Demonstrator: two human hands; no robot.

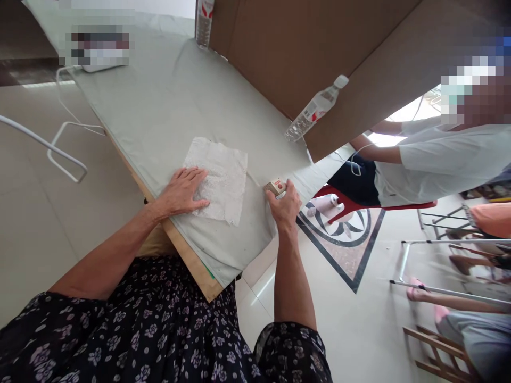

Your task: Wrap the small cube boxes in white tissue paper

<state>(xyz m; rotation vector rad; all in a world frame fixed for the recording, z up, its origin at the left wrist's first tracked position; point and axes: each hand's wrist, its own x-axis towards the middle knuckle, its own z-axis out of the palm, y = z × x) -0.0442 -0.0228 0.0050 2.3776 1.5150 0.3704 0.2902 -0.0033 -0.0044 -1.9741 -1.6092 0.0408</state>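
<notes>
A white textured sheet, like a paper towel (223,181), lies spread on the cloth-covered table (167,106). My left hand (184,190) rests flat on its left edge, fingers stretched out and thumb apart. To the right of the sheet, my right hand (285,207) grips a small brown-and-white box (275,186) with red print between thumb and fingers. The box is at the table's right side; its lower part is hidden by the hand.
A clear water bottle (315,110) stands by a large cardboard panel (279,58); another bottle (204,26) is at its far end. A white device (104,61) with a cable sits at the far left. A person in a white shirt (447,165) sits on the right.
</notes>
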